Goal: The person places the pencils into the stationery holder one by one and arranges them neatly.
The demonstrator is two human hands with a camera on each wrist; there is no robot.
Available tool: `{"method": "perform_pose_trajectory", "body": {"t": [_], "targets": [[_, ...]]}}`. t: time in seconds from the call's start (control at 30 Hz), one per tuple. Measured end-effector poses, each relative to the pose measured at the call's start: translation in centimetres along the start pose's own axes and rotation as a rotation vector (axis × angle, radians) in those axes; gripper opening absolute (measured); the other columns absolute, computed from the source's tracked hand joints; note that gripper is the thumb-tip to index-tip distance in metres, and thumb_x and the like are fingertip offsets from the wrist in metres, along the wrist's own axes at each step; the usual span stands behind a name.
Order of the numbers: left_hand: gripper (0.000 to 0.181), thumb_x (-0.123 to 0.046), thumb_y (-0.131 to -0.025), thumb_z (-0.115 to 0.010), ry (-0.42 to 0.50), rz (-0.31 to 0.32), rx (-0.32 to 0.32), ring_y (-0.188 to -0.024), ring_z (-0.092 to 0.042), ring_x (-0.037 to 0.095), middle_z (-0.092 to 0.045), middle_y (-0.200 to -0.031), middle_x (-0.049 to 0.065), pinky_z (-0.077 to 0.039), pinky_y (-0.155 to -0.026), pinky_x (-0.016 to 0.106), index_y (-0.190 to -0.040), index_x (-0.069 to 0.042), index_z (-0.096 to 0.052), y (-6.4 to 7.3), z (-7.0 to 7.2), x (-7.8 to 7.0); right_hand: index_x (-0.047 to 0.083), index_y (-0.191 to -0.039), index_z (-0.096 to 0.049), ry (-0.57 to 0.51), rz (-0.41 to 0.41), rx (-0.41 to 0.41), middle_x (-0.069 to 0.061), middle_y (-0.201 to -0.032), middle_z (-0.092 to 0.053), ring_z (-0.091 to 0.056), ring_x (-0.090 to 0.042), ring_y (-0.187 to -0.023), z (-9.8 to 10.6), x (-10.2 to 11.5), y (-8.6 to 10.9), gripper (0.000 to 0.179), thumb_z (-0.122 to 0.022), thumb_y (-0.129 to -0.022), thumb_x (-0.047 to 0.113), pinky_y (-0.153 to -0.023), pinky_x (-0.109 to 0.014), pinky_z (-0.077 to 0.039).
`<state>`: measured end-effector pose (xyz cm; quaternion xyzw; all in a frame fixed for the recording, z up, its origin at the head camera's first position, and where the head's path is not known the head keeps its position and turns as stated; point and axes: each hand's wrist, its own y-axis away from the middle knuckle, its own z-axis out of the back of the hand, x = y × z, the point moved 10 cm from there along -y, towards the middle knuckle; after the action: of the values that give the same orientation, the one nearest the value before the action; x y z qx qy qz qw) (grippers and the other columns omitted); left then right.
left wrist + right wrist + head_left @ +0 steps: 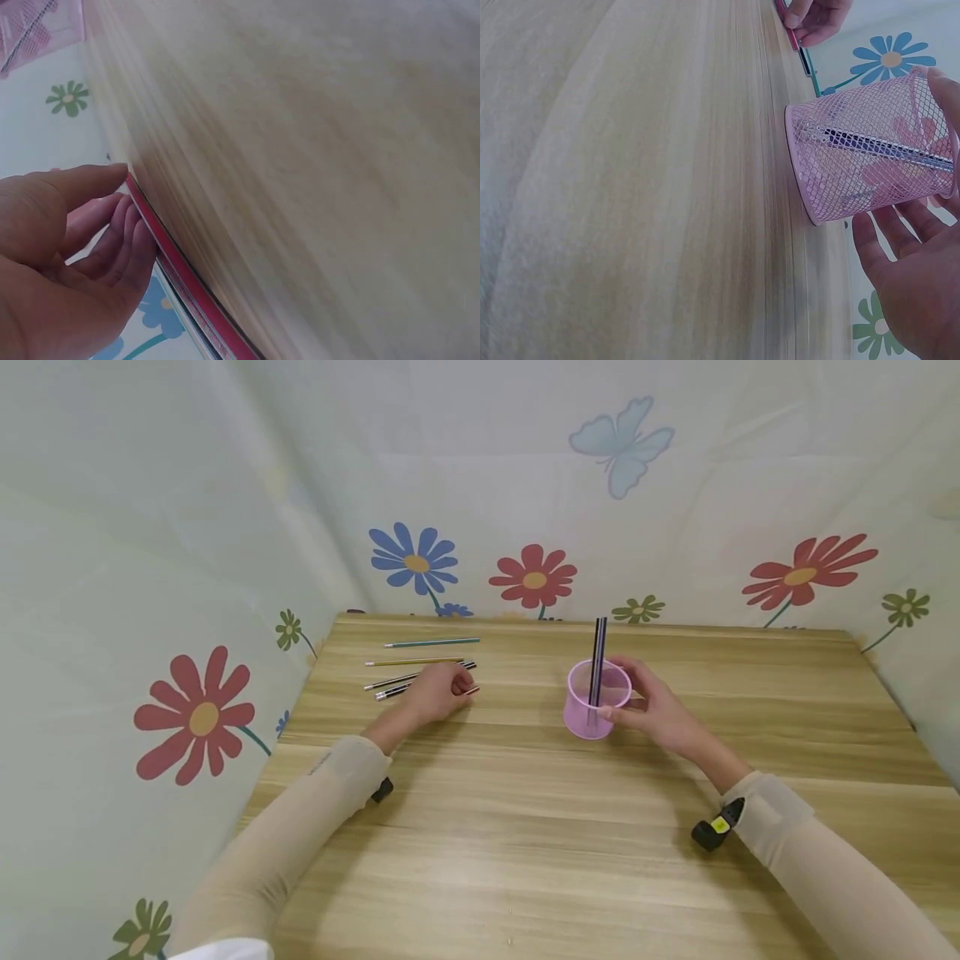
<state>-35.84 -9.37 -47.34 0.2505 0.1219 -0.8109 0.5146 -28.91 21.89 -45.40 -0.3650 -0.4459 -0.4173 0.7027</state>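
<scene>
The pink mesh cup stands upright on the far half of the wooden table. The right hand holds it from the right, curved round its side. To the cup's left, the left hand pinches a red pencil. Dark striped pencils lean inside the cup. Far left lie a teal pencil, a yellow pencil and black-and-white pencils, partly hidden.

Location type: recording booth. Indicators: wood-grain tabletop; creased pale sheeting at the back and both sides, bearing daisy prints and a butterfly print; body-worn wrist cameras. The room beyond the sheeting cannot be determined.
</scene>
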Motion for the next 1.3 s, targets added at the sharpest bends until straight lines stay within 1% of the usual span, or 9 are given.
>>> {"method": "perform_pose_trajectory", "body": {"t": [0.2, 0.3, 0.47, 0.57, 0.73, 0.9, 1.03, 1.13, 1.3], "targets": [[0.012, -0.006, -0.095, -0.075, -0.048, -0.029, 0.008, -0.096, -0.07, 0.021, -0.074, -0.101, 0.007, -0.058, -0.089, 0.037, -0.107, -0.004, -0.073, -0.4, -0.6, -0.6, 0.006, -0.162, -0.032, 0.002, 0.005, -0.001, -0.018, -0.156, -0.046, -0.045, -0.039, -0.144, 0.1, -0.3, 0.0, 0.084, -0.081, -0.095, 0.007, -0.113, -0.056, -0.046], [0.012, -0.006, -0.095, -0.073, -0.062, -0.029, 0.013, -0.094, -0.069, 0.021, -0.073, -0.099, 0.006, -0.057, -0.088, 0.037, -0.106, -0.004, -0.073, -0.6, -0.8, -0.9, 0.006, -0.162, -0.032, 0.003, 0.008, -0.004, -0.019, -0.156, -0.046, -0.045, -0.04, -0.145, 0.2, -0.2, 0.0, 0.084, -0.081, -0.095, 0.007, -0.113, -0.056, -0.046], [0.011, -0.007, -0.094, -0.073, -0.105, -0.042, 0.021, -0.093, -0.068, 0.019, -0.073, -0.098, 0.005, -0.057, -0.087, 0.037, -0.105, -0.006, -0.074, -0.4, -0.9, -1.2, 0.006, -0.162, -0.033, 0.003, 0.009, -0.002, -0.02, -0.156, -0.045, -0.044, -0.041, -0.145, 0.1, -0.1, 0.1, 0.083, -0.081, -0.095, 0.006, -0.113, -0.058, -0.045], [0.011, -0.008, -0.095, -0.073, -0.104, -0.054, 0.023, -0.093, -0.068, 0.018, -0.073, -0.099, 0.003, -0.057, -0.087, 0.036, -0.106, -0.007, -0.075, -0.5, -0.7, -1.3, 0.006, -0.162, -0.033, -0.003, 0.01, -0.001, -0.019, -0.156, -0.045, -0.044, -0.04, -0.146, 0.0, 0.0, 0.1, 0.083, -0.08, -0.095, 0.006, -0.114, -0.059, -0.044], [0.009, -0.01, -0.097, -0.073, -0.037, -0.076, 0.027, -0.092, -0.067, 0.019, -0.072, -0.097, 0.003, -0.056, -0.086, 0.036, -0.106, -0.007, -0.075, -0.5, 0.3, -2.0, 0.008, -0.163, -0.033, -0.009, 0.006, -0.003, -0.017, -0.157, -0.045, -0.044, -0.038, -0.146, 0.1, 0.1, 0.1, 0.082, -0.08, -0.095, 0.006, -0.114, -0.057, -0.044], [0.015, -0.011, -0.099, -0.071, 0.079, -0.096, 0.071, -0.09, -0.064, 0.019, -0.071, -0.101, 0.003, -0.056, -0.08, 0.033, -0.112, -0.009, -0.076, -0.6, 1.0, -3.4, 0.006, -0.162, -0.033, -0.013, 0.003, -0.015, -0.019, -0.156, -0.046, -0.044, -0.04, -0.145, 0.2, 0.2, 0.3, 0.082, -0.08, -0.094, 0.003, -0.114, -0.054, -0.046], [0.017, -0.012, -0.1, -0.071, 0.163, -0.133, 0.096, -0.094, -0.066, 0.019, -0.071, -0.105, 0.003, -0.056, -0.082, 0.033, -0.117, -0.009, -0.076, -0.7, 1.7, -5.1, 0.004, -0.161, -0.034, -0.014, 0.015, -0.023, -0.022, -0.154, -0.046, -0.045, -0.041, -0.144, 0.2, 0.3, 0.3, 0.081, -0.079, -0.094, 0.002, -0.113, -0.049, -0.048], [0.017, -0.014, -0.101, -0.072, 0.181, -0.147, 0.107, -0.099, -0.068, 0.017, -0.071, -0.106, 0.0, -0.057, -0.085, 0.034, -0.118, -0.011, -0.074, -0.6, 2.1, -6.5, 0.006, -0.161, -0.034, -0.01, 0.019, -0.018, -0.021, -0.154, -0.046, -0.045, -0.041, -0.144, 0.1, 0.3, 0.3, 0.081, -0.079, -0.094, 0.003, -0.112, -0.046, -0.049], [0.017, -0.016, -0.101, -0.073, 0.276, -0.223, 0.086, -0.098, -0.069, 0.017, -0.072, -0.106, 0.0, -0.059, -0.088, 0.035, -0.118, -0.012, -0.074, -0.5, 3.2, -9.5, 0.006, -0.161, -0.034, -0.002, 0.021, -0.018, -0.021, -0.154, -0.047, -0.045, -0.04, -0.144, 0.2, 0.2, 0.2, 0.082, -0.08, -0.094, 0.004, -0.111, -0.042, -0.05]]}}
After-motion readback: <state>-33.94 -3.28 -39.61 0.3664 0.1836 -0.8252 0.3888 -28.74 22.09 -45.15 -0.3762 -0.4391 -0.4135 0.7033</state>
